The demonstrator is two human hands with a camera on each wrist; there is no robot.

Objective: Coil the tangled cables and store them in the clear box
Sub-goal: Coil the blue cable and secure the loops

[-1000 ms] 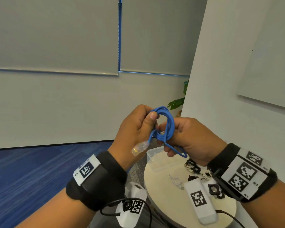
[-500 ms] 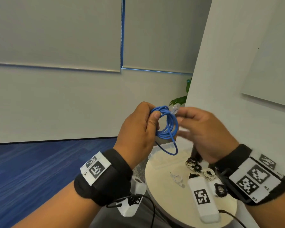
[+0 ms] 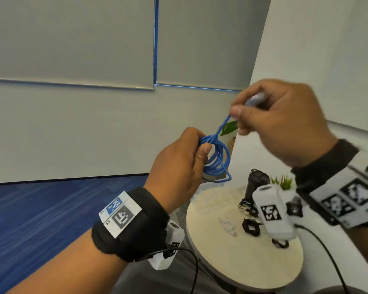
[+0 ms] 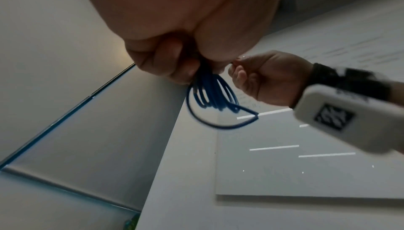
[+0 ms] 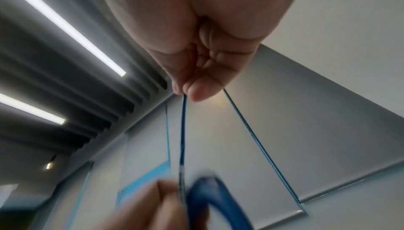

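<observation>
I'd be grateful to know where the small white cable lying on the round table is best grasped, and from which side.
Take the white cable at its bundled middle, pinching from above. It lies flat and thin on the round table, so no side offers a hold. Its left is bare tabletop, while a black coil sits to its right, so I would approach from the left.

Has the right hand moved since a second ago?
Yes. The right hand rose up and right, away from the left hand, pulling the blue cable end.
</observation>
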